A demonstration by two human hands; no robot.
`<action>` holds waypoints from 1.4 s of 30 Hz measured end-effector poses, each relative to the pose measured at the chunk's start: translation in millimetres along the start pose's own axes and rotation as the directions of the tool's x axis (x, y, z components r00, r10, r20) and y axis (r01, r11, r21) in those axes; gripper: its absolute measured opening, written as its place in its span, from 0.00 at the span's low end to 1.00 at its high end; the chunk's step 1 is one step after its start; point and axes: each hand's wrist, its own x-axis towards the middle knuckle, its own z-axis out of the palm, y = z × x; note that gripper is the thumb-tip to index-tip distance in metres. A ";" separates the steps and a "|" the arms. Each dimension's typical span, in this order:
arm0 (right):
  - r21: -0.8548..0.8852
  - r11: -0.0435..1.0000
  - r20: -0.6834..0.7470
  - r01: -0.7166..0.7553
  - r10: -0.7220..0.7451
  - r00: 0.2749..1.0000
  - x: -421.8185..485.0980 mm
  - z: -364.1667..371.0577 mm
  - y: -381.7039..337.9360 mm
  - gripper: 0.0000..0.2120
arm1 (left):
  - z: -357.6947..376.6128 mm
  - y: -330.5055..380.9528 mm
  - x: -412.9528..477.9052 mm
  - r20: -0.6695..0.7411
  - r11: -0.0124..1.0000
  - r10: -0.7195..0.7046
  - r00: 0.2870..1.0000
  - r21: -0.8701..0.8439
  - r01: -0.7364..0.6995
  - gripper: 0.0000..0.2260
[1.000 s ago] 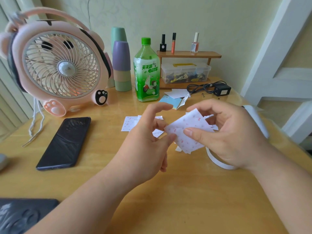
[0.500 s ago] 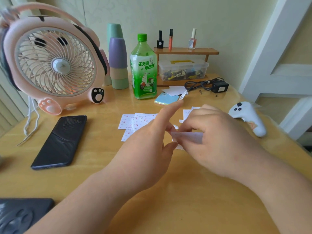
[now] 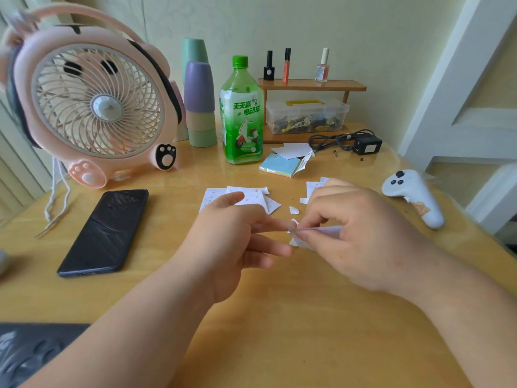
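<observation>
A small patterned paper piece (image 3: pixel 302 241) is held just above the wooden table (image 3: pixel 279 337), between the two hands and near the middle of the view. It is pinched by the right hand (image 3: pixel 361 236), whose thumb and curled fingers are closed on its right part, so that much of the sheet is hidden. The left hand (image 3: pixel 232 239) is kept loose, with its fingers nearly straight; the paper's left edge is touched by the tip of the index finger (image 3: pixel 289 226), while the thumb is lifted well apart from it. Behind the hands, other cut paper pieces (image 3: pixel 247 196) are scattered flat on the table, with small scraps beside them. A dark phone (image 3: pixel 106 233) is laid to the left, in front of a pink fan (image 3: pixel 95 99). A green bottle (image 3: pixel 242 113) is stood upright next to stacked cups (image 3: pixel 200 105), and a coloured note pad (image 3: pixel 279 165) is placed just in front of the bottle. A white controller (image 3: pixel 414 197) is seen lying to the right.
</observation>
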 end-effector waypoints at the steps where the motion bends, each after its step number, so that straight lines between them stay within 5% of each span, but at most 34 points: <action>1: -0.005 0.999 0.003 0.036 -0.036 0.999 -0.1 0.4 1.6 0.08 | 0.1 0.6 -1.0 -0.003 1.000 -0.007 1.000 -0.005 0.007 0.32; 5: -0.052 0.980 -0.019 0.193 -0.194 0.981 0.5 -4.0 2.8 0.06 | -4.8 -0.1 4.8 -0.085 0.999 -0.027 0.996 0.027 0.030 0.33; 8: -0.140 0.948 -0.120 0.284 -0.301 0.946 0.4 -14.3 -2.0 0.07 | -16.5 1.5 12.1 -0.118 0.998 -0.048 0.992 0.023 0.051 0.20; 11: -0.222 0.915 -0.196 0.338 -0.381 0.904 0.9 -17.0 -4.2 0.10 | -14.2 5.1 10.7 -0.004 0.993 -0.112 0.994 -0.032 0.111 0.06; 14: -0.268 0.901 -0.221 0.341 -0.402 0.888 2.1 -12.9 0.6 0.12 | -4.1 5.0 3.6 0.231 0.982 -0.151 0.961 -0.078 0.173 0.09; 17: -0.288 0.900 -0.237 0.328 -0.399 0.886 3.6 -10.9 6.2 0.13 | -2.8 4.7 1.7 0.315 0.980 -0.088 0.945 -0.142 0.139 0.08; 42: -0.320 0.899 -0.255 0.300 -0.387 0.886 4.2 -5.3 7.4 0.14 | -5.2 4.2 3.8 0.328 0.971 -0.082 0.941 -0.188 0.150 0.06</action>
